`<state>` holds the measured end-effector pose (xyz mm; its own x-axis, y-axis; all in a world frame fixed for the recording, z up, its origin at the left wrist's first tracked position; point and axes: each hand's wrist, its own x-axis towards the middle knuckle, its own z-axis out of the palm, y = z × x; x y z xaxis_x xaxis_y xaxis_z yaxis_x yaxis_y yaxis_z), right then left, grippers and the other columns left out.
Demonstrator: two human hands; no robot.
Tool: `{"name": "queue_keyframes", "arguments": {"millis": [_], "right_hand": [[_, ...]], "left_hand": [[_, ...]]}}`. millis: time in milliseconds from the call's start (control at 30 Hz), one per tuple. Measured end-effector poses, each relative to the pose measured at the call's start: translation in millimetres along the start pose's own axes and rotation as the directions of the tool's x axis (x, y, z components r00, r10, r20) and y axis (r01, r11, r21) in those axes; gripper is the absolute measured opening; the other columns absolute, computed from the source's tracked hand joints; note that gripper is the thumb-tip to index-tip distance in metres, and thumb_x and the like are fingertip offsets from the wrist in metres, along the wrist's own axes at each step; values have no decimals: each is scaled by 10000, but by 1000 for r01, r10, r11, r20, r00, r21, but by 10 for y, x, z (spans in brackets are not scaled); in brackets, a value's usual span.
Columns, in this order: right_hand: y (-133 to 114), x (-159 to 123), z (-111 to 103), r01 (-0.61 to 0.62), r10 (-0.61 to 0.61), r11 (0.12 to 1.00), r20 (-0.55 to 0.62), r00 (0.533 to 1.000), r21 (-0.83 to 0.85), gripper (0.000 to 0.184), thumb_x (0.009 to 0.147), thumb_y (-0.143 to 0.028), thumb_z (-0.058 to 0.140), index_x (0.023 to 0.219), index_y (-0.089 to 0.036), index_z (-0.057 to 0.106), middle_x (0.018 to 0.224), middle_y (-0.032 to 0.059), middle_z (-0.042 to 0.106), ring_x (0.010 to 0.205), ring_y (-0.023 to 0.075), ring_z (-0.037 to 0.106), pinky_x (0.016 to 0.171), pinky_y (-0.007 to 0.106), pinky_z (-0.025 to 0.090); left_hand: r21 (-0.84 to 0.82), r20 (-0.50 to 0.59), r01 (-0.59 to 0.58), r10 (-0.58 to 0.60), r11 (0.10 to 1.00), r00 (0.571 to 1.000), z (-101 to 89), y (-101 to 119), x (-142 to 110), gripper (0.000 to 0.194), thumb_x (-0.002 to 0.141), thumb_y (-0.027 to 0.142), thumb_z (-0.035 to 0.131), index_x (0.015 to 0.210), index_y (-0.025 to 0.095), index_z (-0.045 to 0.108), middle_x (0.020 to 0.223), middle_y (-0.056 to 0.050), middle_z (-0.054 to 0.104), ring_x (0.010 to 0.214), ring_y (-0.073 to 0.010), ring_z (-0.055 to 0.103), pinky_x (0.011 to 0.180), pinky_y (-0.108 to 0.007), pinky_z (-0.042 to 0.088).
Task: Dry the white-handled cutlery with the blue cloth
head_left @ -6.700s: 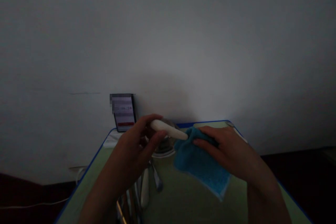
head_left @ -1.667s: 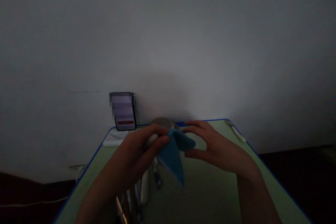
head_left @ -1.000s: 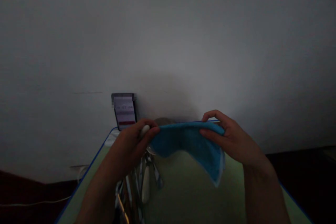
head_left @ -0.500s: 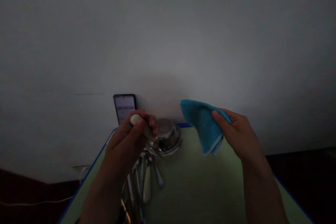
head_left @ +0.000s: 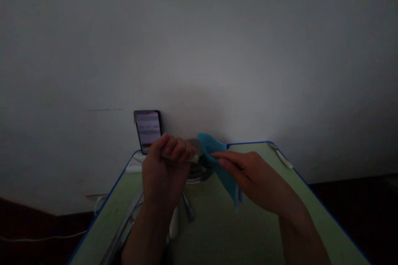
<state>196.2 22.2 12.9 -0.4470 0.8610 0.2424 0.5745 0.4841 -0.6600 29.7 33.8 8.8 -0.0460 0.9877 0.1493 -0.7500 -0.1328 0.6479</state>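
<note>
My left hand [head_left: 169, 165] is closed round the pale handle of a piece of cutlery [head_left: 194, 159], held level above the table. The far end of that cutlery is covered by a blue cloth [head_left: 228, 180], so its kind does not show. Fingers and thumb of my right hand [head_left: 245, 169] pinch the cloth about that end, and the rest of the cloth hangs down. Behind the hands stands a shiny metal bowl [head_left: 199, 178], largely hidden. Several utensils lie under my left forearm, among them a white handle [head_left: 174, 223] and a metal handle [head_left: 188, 209].
A phone [head_left: 149, 132] leans upright on the wall [head_left: 199, 49] at the back left, above a white object [head_left: 135, 163]. A white-handled utensil [head_left: 283, 159] lies along the right rear edge of the green, blue-edged table [head_left: 236, 236].
My hands have come together. The cloth has moved left onto the cutlery's end, and my left hand has turned, bringing the cutlery level. The view now shows the utensil at the right rear edge.
</note>
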Motion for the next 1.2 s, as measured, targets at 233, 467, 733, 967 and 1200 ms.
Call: {"name": "queue_keyframes", "arguments": {"millis": [233, 467, 733, 967, 1200], "right_hand": [[4, 1, 69, 51, -51, 997, 10, 999, 60, 333, 951, -281, 312, 1157, -212, 565, 1125, 38, 634, 1058, 152, 562, 954, 326, 398], [72, 145, 242, 89, -100, 985, -72, 992, -146, 356, 830, -292, 570, 1167, -183, 532, 1149, 93, 510, 1057, 192, 514, 937, 351, 412], [86, 146, 162, 29, -27, 987, 14, 1000, -158, 240, 835, -417, 545, 806, -182, 582, 720, -2, 631, 656, 144, 572, 606, 264, 376], [70, -5, -105, 86, -78, 995, 133, 988, -58, 290, 915, -383, 418, 742, -182, 533, 613, -51, 534, 545, 74, 472, 543, 214, 316], [115, -128, -180, -42, 67, 974, 104, 992, -224, 357, 904, -451, 397, 720, -179, 535, 638, -13, 552, 609, 121, 499, 587, 262, 321]], "left_hand": [[-112, -81, -7, -2, 994, 997, -19, -41, 10, 351, 858, 211, 342, 537, 185, 204, 518, 59, 160, 463, -95, 251, 509, -214, 362], [-185, -36, 45, -53, 982, 998, 11, -58, -16, 348, 841, 191, 318, 553, 180, 123, 478, 61, 150, 438, -92, 211, 498, -214, 358], [-244, 29, 57, -51, 968, 998, 104, 40, -148, 440, 901, 236, 258, 493, 185, 102, 407, 58, 98, 392, -100, 123, 437, -236, 322], [-361, 159, 98, -42, 927, 986, 131, 176, -194, 465, 933, 222, 178, 469, 189, 186, 412, 65, 137, 393, -92, 175, 475, -250, 358], [-289, 245, 66, 7, 955, 970, 4, 200, -208, 377, 925, 273, 276, 559, 184, 271, 400, 91, 148, 322, -59, 144, 371, -225, 175]]}}
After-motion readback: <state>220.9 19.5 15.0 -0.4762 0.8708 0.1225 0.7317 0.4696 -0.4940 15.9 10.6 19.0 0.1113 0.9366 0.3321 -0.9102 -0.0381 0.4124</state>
